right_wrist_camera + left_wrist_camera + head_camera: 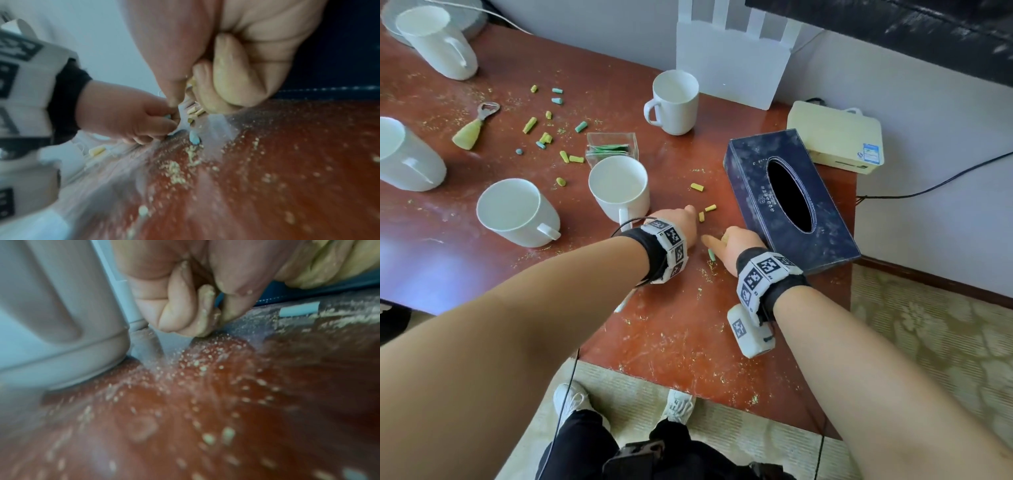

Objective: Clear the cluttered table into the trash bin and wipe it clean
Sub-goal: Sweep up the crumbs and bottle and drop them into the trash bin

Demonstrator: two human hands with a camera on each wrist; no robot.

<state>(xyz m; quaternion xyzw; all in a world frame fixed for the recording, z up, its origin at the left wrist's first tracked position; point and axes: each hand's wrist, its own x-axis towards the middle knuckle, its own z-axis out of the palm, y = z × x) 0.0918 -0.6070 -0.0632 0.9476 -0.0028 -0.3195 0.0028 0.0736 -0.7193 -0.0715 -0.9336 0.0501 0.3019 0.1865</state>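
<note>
The step in hand seems to be the clearing: the small scraps are being picked up from the red surface (681,329), and no wiping has begun. No trash bin shows in any view.

The left hand (683,222) is low on the surface, just right of the near mug (618,190). In the left wrist view its fingers (179,316) are curled together with the tips down on the surface, and crumbs stick to them. Whether they pinch a scrap I cannot tell. The right hand (729,248) is just beside it, near the left side of the tissue box (787,202). Its fingers are curled around several yellow sticks (195,112), whose ends stick out below the fist. A blue piece (194,138) lies on the surface just under this hand.

Many yellow and green pieces (551,133) lie far to the left among the other mugs, and fine crumbs (674,346) cover most of the surface. A bottle opener (477,125) lies far left.

The next move, I judge, calls for gathering the pieces near the hands, perhaps the two yellow ones (707,212) just beyond the left hand, and then finding the bin. The crumbs are too fine for fingers and will need the wipe.

The tissue box has small pale print beside its opening, too small to read. The cream device (837,137) at far right has a blue sticker, also not readable.
</note>
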